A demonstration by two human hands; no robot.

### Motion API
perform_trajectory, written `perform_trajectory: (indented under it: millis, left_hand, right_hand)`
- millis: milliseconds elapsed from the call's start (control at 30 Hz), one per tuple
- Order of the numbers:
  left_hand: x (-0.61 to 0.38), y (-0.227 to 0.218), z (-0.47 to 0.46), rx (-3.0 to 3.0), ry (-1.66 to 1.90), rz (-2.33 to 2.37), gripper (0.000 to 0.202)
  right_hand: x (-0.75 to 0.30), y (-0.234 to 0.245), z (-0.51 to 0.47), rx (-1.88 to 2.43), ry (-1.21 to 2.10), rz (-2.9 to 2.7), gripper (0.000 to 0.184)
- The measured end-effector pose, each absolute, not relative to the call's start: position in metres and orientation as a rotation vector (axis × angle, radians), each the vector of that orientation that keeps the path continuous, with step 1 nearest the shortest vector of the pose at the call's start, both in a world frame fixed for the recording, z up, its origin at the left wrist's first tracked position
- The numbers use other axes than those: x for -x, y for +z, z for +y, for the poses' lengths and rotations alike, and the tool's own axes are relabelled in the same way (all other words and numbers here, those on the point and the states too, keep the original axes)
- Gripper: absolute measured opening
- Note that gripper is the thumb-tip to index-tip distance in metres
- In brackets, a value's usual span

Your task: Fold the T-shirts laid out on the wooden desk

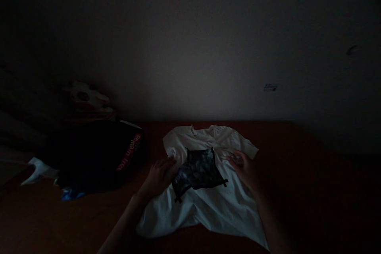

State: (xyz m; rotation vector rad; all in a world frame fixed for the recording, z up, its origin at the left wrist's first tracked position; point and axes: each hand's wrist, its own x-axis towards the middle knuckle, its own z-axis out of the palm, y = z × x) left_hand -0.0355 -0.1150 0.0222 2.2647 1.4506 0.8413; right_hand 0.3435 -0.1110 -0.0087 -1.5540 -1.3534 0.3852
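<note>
A white T-shirt [178,214] with a dark printed picture on its front lies spread on the reddish-brown surface, its neckline toward the wall and its hem toward me. Wrinkles run across the chest and the lower part. On the shirt's left side, beside the print, my left hand [160,174] rests with its fingers stretched out over the cloth. My right hand [244,168] touches the right side of the chest below the sleeve, fingers apart and slightly bent. Neither hand appears to grip the fabric, though the light is very dim.
To the left lies a heap of dark clothing [89,154] with a red lettered strip, white and blue cloth showing under it. Behind it sits a black-and-white plush toy [86,97]. The reddish-brown surface [297,174] meets a pale wall [190,47] bearing a small label [270,87].
</note>
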Motion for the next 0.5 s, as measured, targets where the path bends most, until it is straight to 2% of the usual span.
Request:
perform_trajectory:
  millis: [133,300,433,500]
  left_hand:
    - [0.041,0.013,-0.113,-2.447,0.648,1.605,0.043]
    - [0.051,0.004,-0.105,-2.289,0.722,1.938,0.036]
    - [0.047,-0.003,-0.102,-2.24,0.694,1.999,0.036]
    - [0.038,-0.001,-0.103,-2.251,0.725,1.888,0.028]
  right_hand:
    - [-0.339,-0.021,-0.117,1.612,0.084,-1.756,0.053]
    - [-0.348,-0.029,-0.117,1.845,-0.121,-1.698,0.037]
    - [-0.345,-0.022,-0.116,1.722,-0.106,-1.8,0.047]
    - [-0.337,-0.013,-0.119,1.631,-0.033,-1.879,0.037]
